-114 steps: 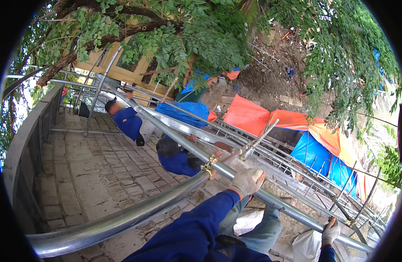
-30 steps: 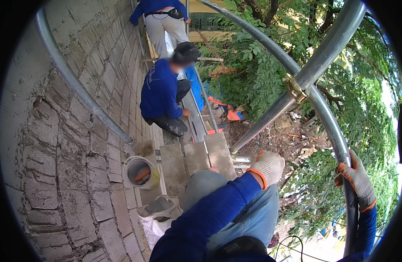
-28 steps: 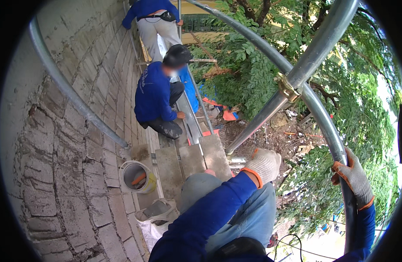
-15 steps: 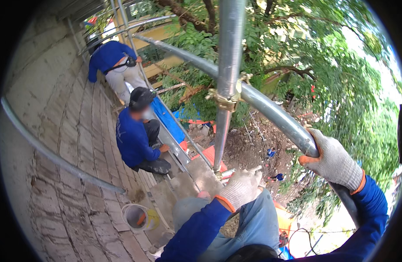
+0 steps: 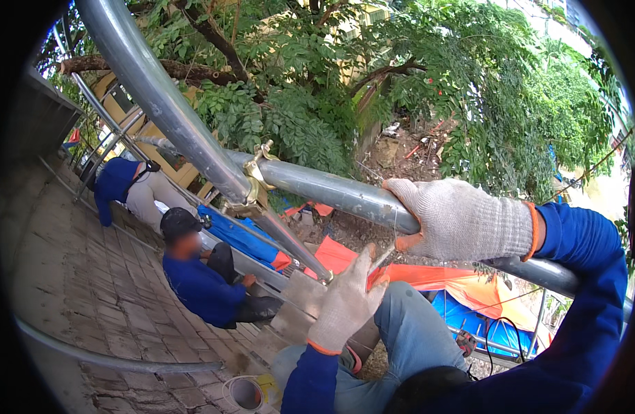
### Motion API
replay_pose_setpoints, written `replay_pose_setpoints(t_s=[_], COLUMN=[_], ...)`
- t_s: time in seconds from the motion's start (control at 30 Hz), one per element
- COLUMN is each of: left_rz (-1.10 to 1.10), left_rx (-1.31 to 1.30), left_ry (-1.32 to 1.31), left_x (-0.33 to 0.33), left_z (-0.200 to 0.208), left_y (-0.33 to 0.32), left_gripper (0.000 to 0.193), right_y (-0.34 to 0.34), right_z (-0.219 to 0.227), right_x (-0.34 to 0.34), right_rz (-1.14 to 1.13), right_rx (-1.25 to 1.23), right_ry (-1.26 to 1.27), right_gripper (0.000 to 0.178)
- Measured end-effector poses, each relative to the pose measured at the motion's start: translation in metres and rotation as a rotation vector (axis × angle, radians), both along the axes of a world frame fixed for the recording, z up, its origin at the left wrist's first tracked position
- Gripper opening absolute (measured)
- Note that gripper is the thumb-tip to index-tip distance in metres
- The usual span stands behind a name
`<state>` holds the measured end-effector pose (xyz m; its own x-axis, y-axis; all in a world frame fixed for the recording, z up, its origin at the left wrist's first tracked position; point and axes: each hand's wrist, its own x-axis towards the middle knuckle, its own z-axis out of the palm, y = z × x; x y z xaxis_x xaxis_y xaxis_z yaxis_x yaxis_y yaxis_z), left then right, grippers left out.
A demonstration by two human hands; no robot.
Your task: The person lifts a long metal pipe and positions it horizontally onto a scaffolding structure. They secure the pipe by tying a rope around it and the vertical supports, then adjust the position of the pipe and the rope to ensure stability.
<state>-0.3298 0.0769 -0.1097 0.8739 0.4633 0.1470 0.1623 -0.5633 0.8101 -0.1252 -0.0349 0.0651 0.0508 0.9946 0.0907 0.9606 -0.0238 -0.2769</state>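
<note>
My right hand, in a grey knit glove with an orange cuff, is closed around a horizontal metal scaffold pipe. A thin wire crosses the pipe beside its thumb. Just below the pipe is my left hand, gloved alike, with its thumb and fingers about a thin pale strip. Whether that strip joins the wire is too small to tell. Left of both hands, a brass-coloured coupler clamps the horizontal pipe to a thicker upright pipe.
Two people in blue tops, one crouching and one bending, are on the left along a block wall. A bucket stands near my legs. Far below lie orange tarps, blue sheeting and rubble; trees rise beyond.
My view has tilted and shifted, so the upright pipe now leans left. My left hand has come up close to the horizontal pipe and my right hand, which keeps its grip.
</note>
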Motion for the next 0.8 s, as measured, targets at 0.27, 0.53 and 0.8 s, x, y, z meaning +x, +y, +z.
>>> replay_pose_setpoints(t_s=[0.27,0.53,0.8], left_rz=[-0.111,0.001,-0.179], left_rx=[0.196,0.017,-0.667], left_ry=[0.221,-0.291,-0.061], left_x=[0.008,0.024,0.019], left_z=[0.016,-0.002,0.018], left_y=[-0.008,-0.018,-0.023], left_gripper=[0.066,0.078,0.035], right_y=[-0.006,-0.003,0.001], right_z=[0.012,0.011,0.021], right_x=[-0.002,-0.002,-0.010], right_rz=[-0.026,-0.007,-0.090], right_rx=[-0.018,-0.009,-0.119], right_ry=[0.017,0.036,0.070], right_gripper=[0.075,0.075,0.072])
